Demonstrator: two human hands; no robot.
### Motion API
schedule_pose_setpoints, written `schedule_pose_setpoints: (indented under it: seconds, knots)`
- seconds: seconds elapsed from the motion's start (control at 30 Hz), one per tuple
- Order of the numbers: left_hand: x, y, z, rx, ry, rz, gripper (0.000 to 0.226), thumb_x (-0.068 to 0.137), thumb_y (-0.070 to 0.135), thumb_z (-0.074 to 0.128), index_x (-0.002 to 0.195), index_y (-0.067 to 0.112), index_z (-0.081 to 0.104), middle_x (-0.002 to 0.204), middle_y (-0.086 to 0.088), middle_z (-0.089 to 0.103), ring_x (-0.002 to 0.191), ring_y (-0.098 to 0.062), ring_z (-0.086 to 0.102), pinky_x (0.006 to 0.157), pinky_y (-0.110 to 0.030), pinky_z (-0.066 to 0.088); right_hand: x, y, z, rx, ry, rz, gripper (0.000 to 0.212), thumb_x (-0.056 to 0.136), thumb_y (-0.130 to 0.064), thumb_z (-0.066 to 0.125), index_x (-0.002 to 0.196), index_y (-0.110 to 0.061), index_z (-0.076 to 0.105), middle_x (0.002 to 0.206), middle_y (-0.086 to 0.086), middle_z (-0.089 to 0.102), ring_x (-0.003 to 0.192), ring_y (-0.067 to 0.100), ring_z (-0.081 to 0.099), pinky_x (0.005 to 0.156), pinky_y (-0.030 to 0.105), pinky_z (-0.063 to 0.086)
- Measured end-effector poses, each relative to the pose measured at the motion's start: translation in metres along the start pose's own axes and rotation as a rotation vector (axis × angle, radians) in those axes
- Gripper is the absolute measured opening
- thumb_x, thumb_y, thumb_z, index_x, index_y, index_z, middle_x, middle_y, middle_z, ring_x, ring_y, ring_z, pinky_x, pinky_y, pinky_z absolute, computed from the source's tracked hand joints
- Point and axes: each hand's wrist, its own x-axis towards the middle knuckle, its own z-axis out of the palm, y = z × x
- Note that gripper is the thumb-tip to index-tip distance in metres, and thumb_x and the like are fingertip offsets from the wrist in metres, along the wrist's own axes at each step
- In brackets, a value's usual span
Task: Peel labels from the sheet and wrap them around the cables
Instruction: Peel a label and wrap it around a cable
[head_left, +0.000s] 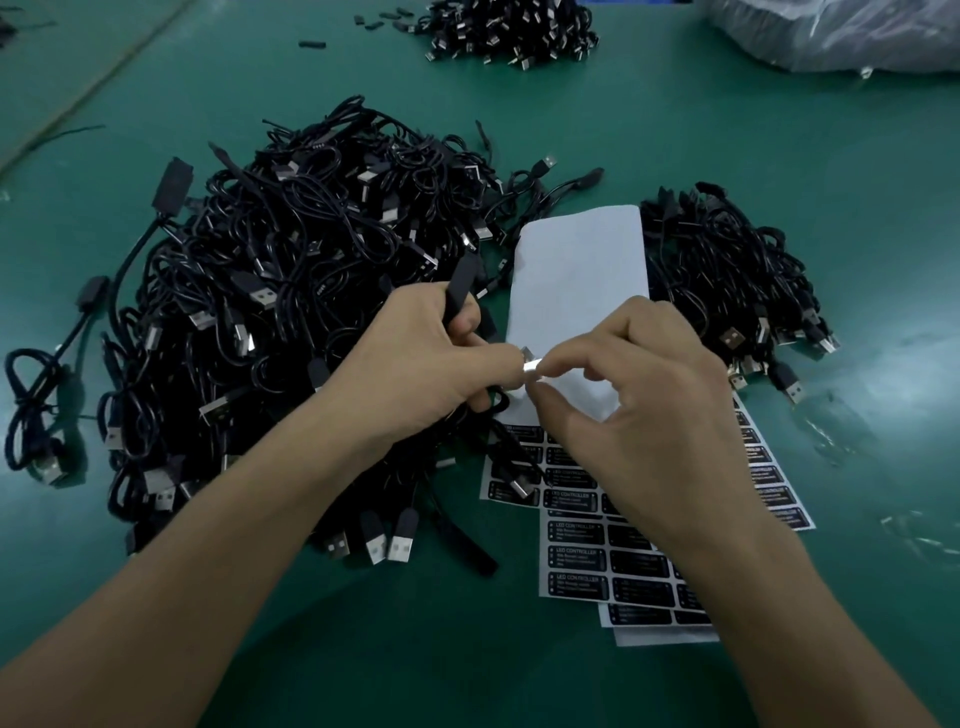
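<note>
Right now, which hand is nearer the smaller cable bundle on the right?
Right. The right hand is just left of the smaller bundle, over the white sheet; the left hand is farther left, by the big pile.

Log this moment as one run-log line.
step: wrapping label round cable | left hand: grips cable | right hand: pinches label | label sheets: beneath right hand | cable pile: left
</note>
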Motion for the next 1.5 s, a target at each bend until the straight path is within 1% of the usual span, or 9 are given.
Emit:
schedule_pose_setpoints:
  seconds: [0.27, 0.37, 0.43, 0.63, 0.7, 0.77, 0.87, 1.03, 1.5]
  knots:
    - [0.0, 0.0, 0.0, -0.032, 0.003, -0.009, 0.038, 0.077, 0.018, 0.073, 0.063, 0.023, 0.038, 0.052, 0.004, 0.06, 0.046, -0.012, 0.054, 0.046, -0.013, 0.041, -0.001, -0.002, 0.003, 0.046, 0.027, 0.085, 0.005, 0.082, -0.019, 0.079, 0.083, -0.022, 0.076, 0.078, -0.01, 0.046, 0.075, 0.005, 0.045, 0.06, 0.011, 0.033]
    - [0.0, 0.0, 0.0, -0.014, 0.032, -0.063, 0.033, 0.079, 0.041, 0.049, 0.049, 0.029, 0.051, 0.054, 0.003, 0.058, 0.048, -0.013, 0.048, 0.059, -0.027, 0.042, 0.001, 0.001, 0.001, 0.35, 0.042, 0.324, 0.019, 0.084, -0.023, 0.079, 0.074, -0.037, 0.07, 0.074, -0.011, 0.055, 0.066, 0.0, 0.05, 0.061, 0.009, 0.038]
    - [0.0, 0.001, 0.001, 0.006, 0.044, -0.105, 0.031, 0.077, 0.042, 0.038, 0.051, 0.027, 0.048, 0.055, 0.002, 0.052, 0.056, -0.019, 0.041, 0.065, -0.038, 0.037, 0.006, 0.001, -0.004, 0.661, 0.055, 0.489, 0.018, 0.084, -0.019, 0.078, 0.071, -0.03, 0.074, 0.069, -0.007, 0.061, 0.058, 0.001, 0.049, 0.055, 0.013, 0.041]
    - [-0.001, -0.004, 0.004, 0.13, 0.005, 0.072, 0.029, 0.093, 0.037, 0.047, 0.075, 0.03, 0.069, 0.062, 0.007, 0.063, 0.057, -0.011, 0.054, 0.058, -0.029, 0.047, 0.011, 0.0, -0.014, 1.112, -0.03, 0.738, 0.002, 0.071, -0.025, 0.078, 0.07, -0.023, 0.078, 0.068, -0.001, 0.061, 0.065, 0.016, 0.042, 0.04, 0.016, 0.027]
    - [-0.001, -0.005, 0.004, 0.18, 0.015, 0.132, 0.024, 0.093, 0.043, 0.051, 0.089, 0.038, 0.075, 0.073, -0.014, 0.065, 0.064, -0.031, 0.056, 0.063, -0.045, 0.051, 0.013, -0.001, -0.015, 1.173, -0.058, 0.767, 0.005, 0.065, -0.027, 0.077, 0.068, -0.023, 0.077, 0.069, -0.002, 0.063, 0.066, 0.011, 0.051, 0.037, 0.014, 0.027]
    - [-0.002, -0.005, 0.004, 0.165, 0.033, 0.152, 0.021, 0.094, 0.042, 0.056, 0.09, 0.04, 0.076, 0.076, -0.022, 0.064, 0.063, -0.035, 0.056, 0.064, -0.049, 0.053, 0.013, -0.001, -0.016, 1.218, -0.091, 0.785, 0.006, 0.063, -0.028, 0.078, 0.067, -0.023, 0.077, 0.069, -0.002, 0.066, 0.068, 0.009, 0.056, 0.035, 0.013, 0.026]
    - [-0.004, -0.008, 0.006, 0.101, 0.049, 0.138, 0.012, 0.094, 0.028, 0.069, 0.087, 0.025, 0.078, 0.063, -0.002, 0.069, 0.055, -0.015, 0.064, 0.057, -0.028, 0.054, 0.013, -0.002, -0.014, 1.26, -0.122, 0.795, 0.005, 0.065, -0.027, 0.077, 0.068, -0.023, 0.077, 0.069, -0.002, 0.068, 0.072, 0.01, 0.06, 0.033, 0.013, 0.026]
    - [-0.006, -0.008, 0.012, -0.061, 0.038, 0.05, 0.011, 0.082, 0.019, 0.081, 0.089, 0.014, 0.075, 0.068, -0.009, 0.074, 0.061, -0.022, 0.074, 0.059, -0.029, 0.06, 0.013, 0.001, -0.008, 1.244, -0.061, 0.879, 0.007, 0.063, -0.025, 0.08, 0.069, -0.021, 0.078, 0.069, -0.002, 0.066, 0.068, 0.006, 0.059, 0.035, 0.014, 0.029]
    - [-0.011, 0.0, 0.014, -0.16, -0.083, -0.06, 0.018, 0.086, -0.003, 0.074, 0.091, 0.014, 0.072, 0.075, -0.011, 0.076, 0.071, -0.02, 0.077, 0.065, -0.026, 0.062, 0.013, 0.001, -0.007, 1.253, -0.062, 0.864, 0.012, 0.062, -0.025, 0.078, 0.071, -0.017, 0.079, 0.071, 0.001, 0.07, 0.066, 0.007, 0.065, 0.051, 0.016, 0.047]
